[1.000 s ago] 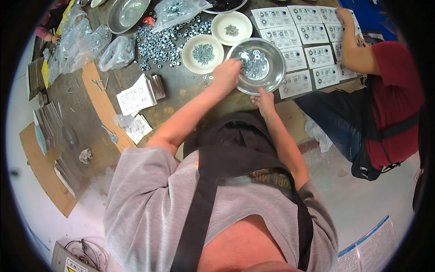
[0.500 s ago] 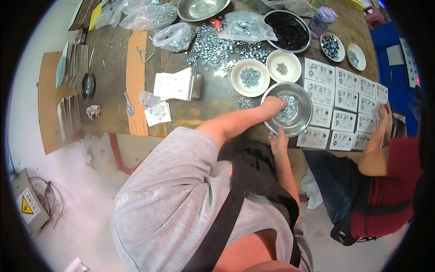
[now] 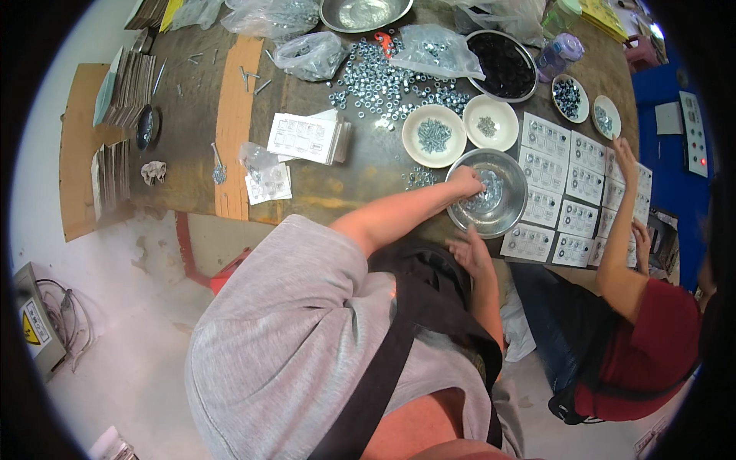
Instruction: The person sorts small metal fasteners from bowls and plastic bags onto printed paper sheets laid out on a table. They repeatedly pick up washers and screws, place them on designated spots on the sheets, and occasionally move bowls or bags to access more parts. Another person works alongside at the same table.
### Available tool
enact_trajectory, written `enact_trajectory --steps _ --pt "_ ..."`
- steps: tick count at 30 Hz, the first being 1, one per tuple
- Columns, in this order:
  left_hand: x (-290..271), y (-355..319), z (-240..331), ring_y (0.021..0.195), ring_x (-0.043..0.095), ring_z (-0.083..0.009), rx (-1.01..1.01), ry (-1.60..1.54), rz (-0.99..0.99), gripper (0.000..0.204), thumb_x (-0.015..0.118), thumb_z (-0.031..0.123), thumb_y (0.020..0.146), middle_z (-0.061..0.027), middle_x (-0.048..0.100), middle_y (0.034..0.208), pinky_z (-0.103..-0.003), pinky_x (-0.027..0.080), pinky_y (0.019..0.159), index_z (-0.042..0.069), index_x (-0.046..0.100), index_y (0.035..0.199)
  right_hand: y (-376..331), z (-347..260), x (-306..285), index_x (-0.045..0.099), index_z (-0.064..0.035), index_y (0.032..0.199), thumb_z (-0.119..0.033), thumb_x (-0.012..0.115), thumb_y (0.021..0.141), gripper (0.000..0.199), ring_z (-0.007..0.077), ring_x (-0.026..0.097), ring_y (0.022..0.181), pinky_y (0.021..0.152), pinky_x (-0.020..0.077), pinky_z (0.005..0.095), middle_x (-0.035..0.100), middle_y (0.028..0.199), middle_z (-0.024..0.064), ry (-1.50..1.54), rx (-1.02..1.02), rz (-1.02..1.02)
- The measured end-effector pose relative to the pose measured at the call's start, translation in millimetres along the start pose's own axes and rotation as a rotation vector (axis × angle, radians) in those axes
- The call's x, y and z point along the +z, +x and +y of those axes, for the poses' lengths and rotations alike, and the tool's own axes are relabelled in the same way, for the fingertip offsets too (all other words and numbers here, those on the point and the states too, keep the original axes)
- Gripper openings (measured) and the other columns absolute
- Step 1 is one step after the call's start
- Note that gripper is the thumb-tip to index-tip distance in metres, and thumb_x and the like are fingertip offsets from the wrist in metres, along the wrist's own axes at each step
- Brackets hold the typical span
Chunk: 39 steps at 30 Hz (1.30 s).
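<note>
The left hand (image 3: 465,182) is inside the round metal bowl (image 3: 515,215), at its left part, with the fingers bent close together over the shiny flat pieces (image 3: 491,193). The fingertips reach these pieces, but I cannot tell if one is pinched between them. The right hand (image 3: 475,258) is at the near rim of the same bowl, nearer to the body than the left hand. Its fingers are parted and nothing is seen in it; it is somewhat blurred, so I cannot tell if the thumb touches the rim. Beyond the left hand stand a pale dish of screws (image 3: 410,149), ahead and to its left, and a second pale dish (image 3: 491,144), ahead and slightly to its right. To the left of this hand, small metal pieces (image 3: 419,178) lie loose; farther ahead many nuts (image 3: 368,83) are spread. To the right of both hands, printed cards (image 3: 543,175) lie in rows, and over their far side a co-worker's hand (image 3: 626,159) is near a small dish (image 3: 614,107)
</note>
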<state>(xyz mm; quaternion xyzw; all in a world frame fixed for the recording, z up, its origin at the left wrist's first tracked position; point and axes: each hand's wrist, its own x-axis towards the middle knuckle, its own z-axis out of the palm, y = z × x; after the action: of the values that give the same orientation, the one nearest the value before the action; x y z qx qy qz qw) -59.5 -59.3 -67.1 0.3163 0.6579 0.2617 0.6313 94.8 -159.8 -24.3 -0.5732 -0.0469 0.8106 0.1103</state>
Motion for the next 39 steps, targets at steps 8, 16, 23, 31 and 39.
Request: enact_trajectory --steps 8,16,23,31,39 --pt "-14 -14 11 0.047 0.050 -0.0090 -0.030 -0.229 -0.305 0.010 0.067 0.013 0.079 -0.0016 0.056 0.063 -0.023 0.038 0.040 0.007 0.060 0.078 -22 -58 17 0.060 0.0029 0.114 -0.020 0.055 0.092 0.032 0.0080 0.056 0.061 0.049 0.0422 0.0205 0.064 0.084 0.0061 -0.550 -0.942 0.411" --pt "-24 -23 19 0.072 0.060 -0.0087 0.022 -0.250 -0.492 0.019 0.056 0.011 0.086 -0.0011 0.063 0.087 -0.025 0.051 0.060 0.005 0.062 0.103 16 -76 36 0.063 0.0059 0.104 -0.009 0.061 0.085 0.025 0.0075 0.057 0.064 0.053 0.0442 0.0224 0.062 0.075 0.0041 -0.477 -1.008 0.408" --pt "-24 -26 26 0.086 0.063 -0.0143 -0.136 -0.474 -0.569 0.029 0.042 0.030 0.097 -0.0053 0.061 0.102 -0.029 0.055 0.074 0.007 0.055 0.109 1 -65 54 0.069 -0.0016 0.088 -0.008 0.067 0.079 0.011 0.0146 0.061 0.065 0.061 0.0493 0.0296 0.064 0.083 0.0061 -0.699 -1.318 0.699" --pt "-10 -38 29 0.097 0.060 -0.0152 -0.177 -0.461 -0.573 0.032 0.042 0.029 0.098 -0.0065 0.056 0.111 -0.033 0.054 0.081 0.007 0.048 0.121 -17 -54 45 0.069 -0.0057 0.083 -0.007 0.071 0.074 0.009 0.0208 0.064 0.073 0.065 0.0507 0.0314 0.064 0.083 0.0071 -0.536 -1.275 0.698" --pt "4 -39 39 0.088 0.063 -0.0214 -0.113 -1.359 -1.301 0.032 0.047 0.035 0.097 -0.0080 0.059 0.101 -0.032 0.055 0.069 0.005 0.055 0.105 -89 -59 58 0.067 -0.0027 0.094 0.002 0.071 0.072 0.023 0.0238 0.064 0.083 0.071 0.0513 0.0325 0.066 0.090 0.0080 -0.772 -1.649 0.878"
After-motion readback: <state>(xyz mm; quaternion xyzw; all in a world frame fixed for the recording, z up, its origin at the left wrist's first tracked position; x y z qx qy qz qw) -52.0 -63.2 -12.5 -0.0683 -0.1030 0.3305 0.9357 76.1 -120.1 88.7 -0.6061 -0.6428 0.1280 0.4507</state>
